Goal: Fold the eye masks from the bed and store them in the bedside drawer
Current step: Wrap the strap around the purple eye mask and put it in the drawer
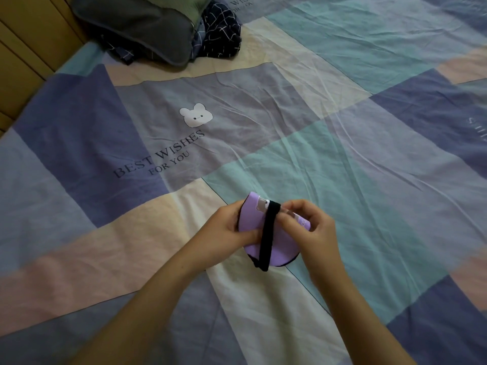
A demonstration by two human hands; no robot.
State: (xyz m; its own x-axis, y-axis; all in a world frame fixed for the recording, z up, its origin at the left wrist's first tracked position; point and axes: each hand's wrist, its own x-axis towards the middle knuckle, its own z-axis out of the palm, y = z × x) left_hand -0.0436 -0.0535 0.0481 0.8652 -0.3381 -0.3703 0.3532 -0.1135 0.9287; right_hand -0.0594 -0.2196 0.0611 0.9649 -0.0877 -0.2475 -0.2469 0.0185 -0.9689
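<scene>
Patchwork bed sheet (342, 154) with a rabbit print fills the view; a pillow (137, 25) lies at the far corner. Just above the sheet, a purple eye mask (275, 239), folded in half, is gripped by the left hand (226, 230) at its left edge. The right hand (313, 227) pinches its right side beside the black strap (266, 235), which crosses the front. Good practice: keep the halves aligned and wrap the strap snugly so the fold holds. No drawer is visible.

Bed sheet (342, 127), grey-lilac panel: printed "BEST WISHES FOR YOU" in dark capitals, set beneath a white bear-head motif (196, 115). A second, partly cut-off "WISHES" print at the top edge; right-edge lettering illegible.
</scene>
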